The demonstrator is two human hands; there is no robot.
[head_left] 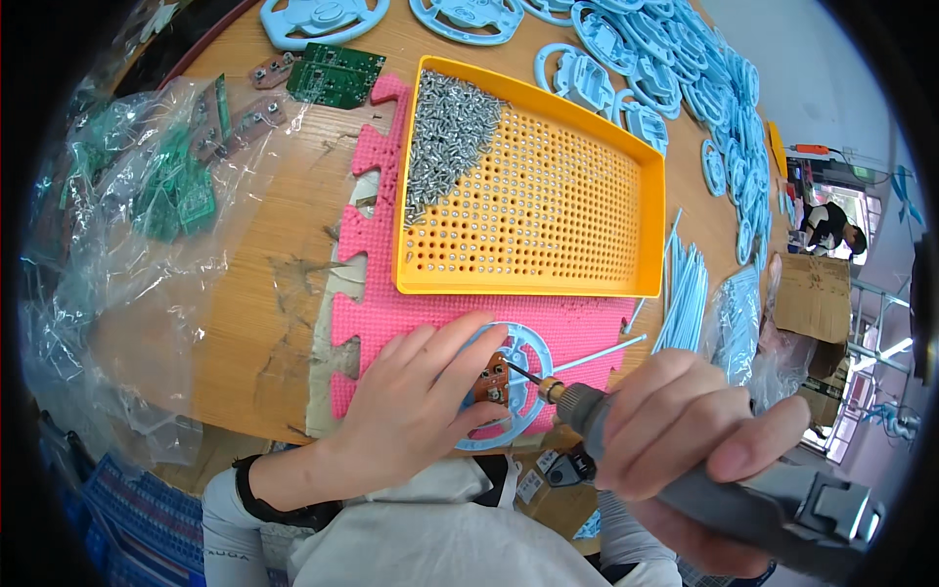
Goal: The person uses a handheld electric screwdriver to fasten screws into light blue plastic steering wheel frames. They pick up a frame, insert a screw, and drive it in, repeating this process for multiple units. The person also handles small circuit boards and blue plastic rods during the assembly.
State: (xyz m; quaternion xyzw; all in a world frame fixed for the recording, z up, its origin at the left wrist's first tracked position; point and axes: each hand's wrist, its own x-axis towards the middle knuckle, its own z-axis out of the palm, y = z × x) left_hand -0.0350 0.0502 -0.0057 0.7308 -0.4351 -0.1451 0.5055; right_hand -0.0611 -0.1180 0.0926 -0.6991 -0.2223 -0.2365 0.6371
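My left hand [416, 386] is closed on a light-blue toy steering wheel [536, 342], its fingers over the left side of the ring. Inside the wheel sits a small brown circuit board [495, 383]. My right hand [685, 421] is wrapped round a dark grey electric screwdriver [587, 411], held slantwise. Its thin bit ends at the upper part of the board; whether a screw is on the tip is too small to tell. The wheel lies on a pink foam mat [587, 318], at its near edge.
Just beyond, a yellow perforated tray [528, 287] holds silver screws heaped at its left. Blue sticks [685, 298] lie to its right. More blue wheels [469, 20] are spread and piled behind. Green circuit boards [337, 76] and a clear plastic bag [127, 284] occupy the left.
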